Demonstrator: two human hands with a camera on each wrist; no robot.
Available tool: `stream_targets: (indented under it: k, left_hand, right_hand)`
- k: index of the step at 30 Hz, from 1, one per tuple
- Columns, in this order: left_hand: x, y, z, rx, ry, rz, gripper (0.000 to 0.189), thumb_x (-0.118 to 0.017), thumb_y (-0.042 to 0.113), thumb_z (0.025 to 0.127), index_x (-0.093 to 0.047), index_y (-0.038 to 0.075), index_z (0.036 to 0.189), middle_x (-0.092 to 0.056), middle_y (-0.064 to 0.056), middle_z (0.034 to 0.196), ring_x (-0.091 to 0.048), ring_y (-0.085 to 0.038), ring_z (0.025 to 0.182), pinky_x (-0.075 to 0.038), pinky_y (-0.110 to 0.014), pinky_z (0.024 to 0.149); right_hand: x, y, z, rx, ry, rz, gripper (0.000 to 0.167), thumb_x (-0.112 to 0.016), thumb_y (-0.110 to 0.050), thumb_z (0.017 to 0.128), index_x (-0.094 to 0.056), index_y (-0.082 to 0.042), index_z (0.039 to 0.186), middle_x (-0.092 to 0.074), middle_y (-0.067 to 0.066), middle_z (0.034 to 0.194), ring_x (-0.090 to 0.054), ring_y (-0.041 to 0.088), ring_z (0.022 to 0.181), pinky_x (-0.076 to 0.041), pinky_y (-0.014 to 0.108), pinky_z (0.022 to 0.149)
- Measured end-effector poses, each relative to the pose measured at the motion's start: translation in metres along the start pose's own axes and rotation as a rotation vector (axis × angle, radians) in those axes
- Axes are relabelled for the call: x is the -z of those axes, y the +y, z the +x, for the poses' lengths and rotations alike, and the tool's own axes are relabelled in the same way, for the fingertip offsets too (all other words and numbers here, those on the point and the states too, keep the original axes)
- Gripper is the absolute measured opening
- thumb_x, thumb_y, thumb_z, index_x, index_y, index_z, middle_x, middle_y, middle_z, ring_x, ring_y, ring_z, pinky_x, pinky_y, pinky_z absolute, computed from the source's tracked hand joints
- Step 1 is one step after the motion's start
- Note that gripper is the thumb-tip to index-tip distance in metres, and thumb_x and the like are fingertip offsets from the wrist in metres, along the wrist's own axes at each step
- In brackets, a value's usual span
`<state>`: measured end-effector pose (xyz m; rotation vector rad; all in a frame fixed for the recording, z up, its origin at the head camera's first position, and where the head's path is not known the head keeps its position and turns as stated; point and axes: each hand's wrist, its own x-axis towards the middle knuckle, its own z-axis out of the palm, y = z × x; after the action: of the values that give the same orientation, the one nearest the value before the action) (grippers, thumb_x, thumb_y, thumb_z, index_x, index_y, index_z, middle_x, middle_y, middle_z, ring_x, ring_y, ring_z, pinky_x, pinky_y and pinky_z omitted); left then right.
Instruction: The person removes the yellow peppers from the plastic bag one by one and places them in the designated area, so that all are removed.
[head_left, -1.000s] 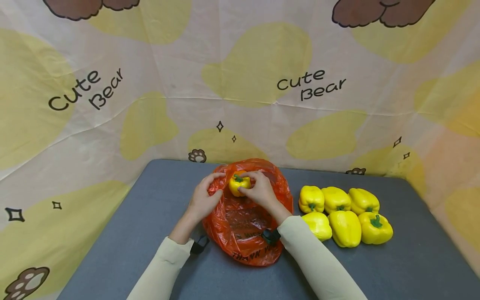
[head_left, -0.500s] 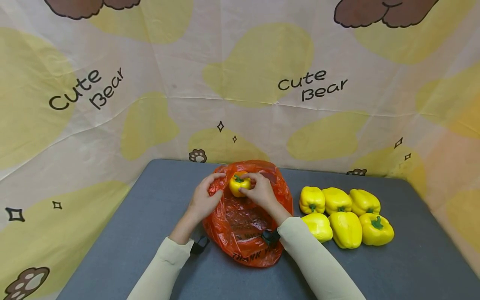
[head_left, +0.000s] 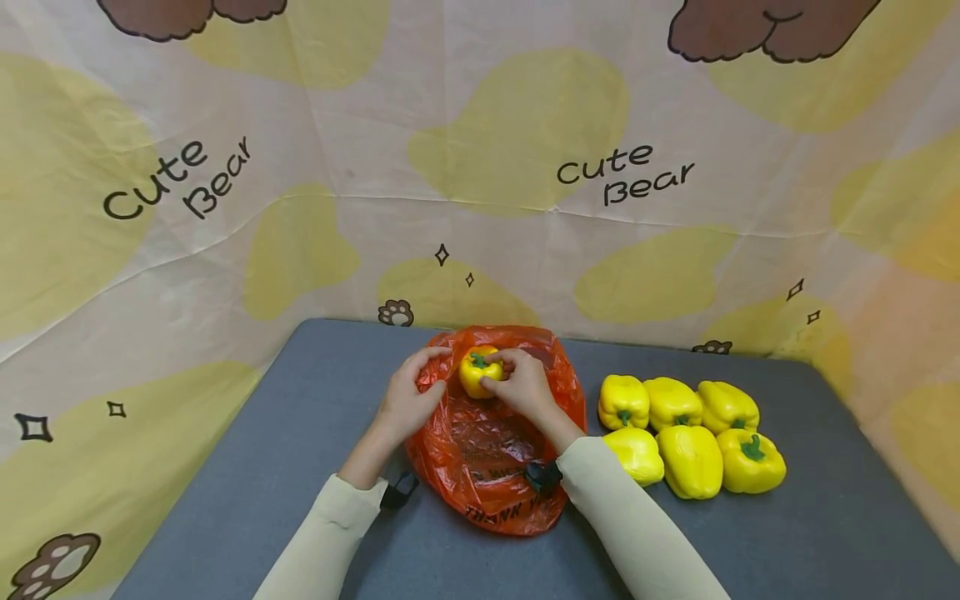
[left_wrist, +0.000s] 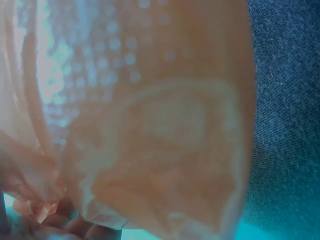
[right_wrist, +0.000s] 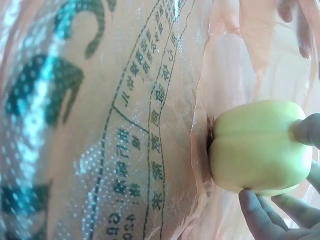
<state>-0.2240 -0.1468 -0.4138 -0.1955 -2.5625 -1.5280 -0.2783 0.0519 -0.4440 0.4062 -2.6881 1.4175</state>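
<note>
A red plastic bag (head_left: 495, 492) with dark lettering lies with its mouth spread on the table. My left hand (head_left: 408, 400) holds the bag's left rim, fingers and thumb curved; in the left wrist view the bag (left_wrist: 165, 125) covers much of that hand (left_wrist: 60, 227). My right hand (head_left: 521, 383) pinches a yellow bell pepper (head_left: 476, 377), green stem up, within the bag's mouth. In the right wrist view, thumb and fingertips press the pepper (right_wrist: 260, 145) from opposite sides, close to the bag's printed wall (right_wrist: 140, 125).
Several yellow bell peppers (head_left: 690, 462) lie in two rows on the grey table (head_left: 825, 517), right of the bag. My right sleeve (head_left: 637, 517) partly covers the nearest one. A patterned cloth (head_left: 480, 167) hangs behind the table.
The far rim of the bag has sunk slightly. My right hand and the pepper sit a touch lower in the view. The left hand has stayed put.
</note>
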Motion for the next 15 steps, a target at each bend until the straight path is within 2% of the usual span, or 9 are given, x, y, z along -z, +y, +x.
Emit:
stream_targets:
  k: [15]
  left_hand:
    - [0.001,0.001,-0.001,-0.002,0.004,0.010,0.043,-0.061,0.008,0.086,-0.059,0.022,0.127,-0.053,-0.011,0.134,-0.057,-0.028,0.111,-0.052,-0.042,0.087]
  right_hand:
    - [0.009,-0.008,-0.013,-0.006,0.004,0.014,0.029,-0.081,-0.022,0.076,-0.073,-0.011,0.101,-0.068,0.008,0.109,-0.066,0.022,0.092,-0.057,0.034,0.076]
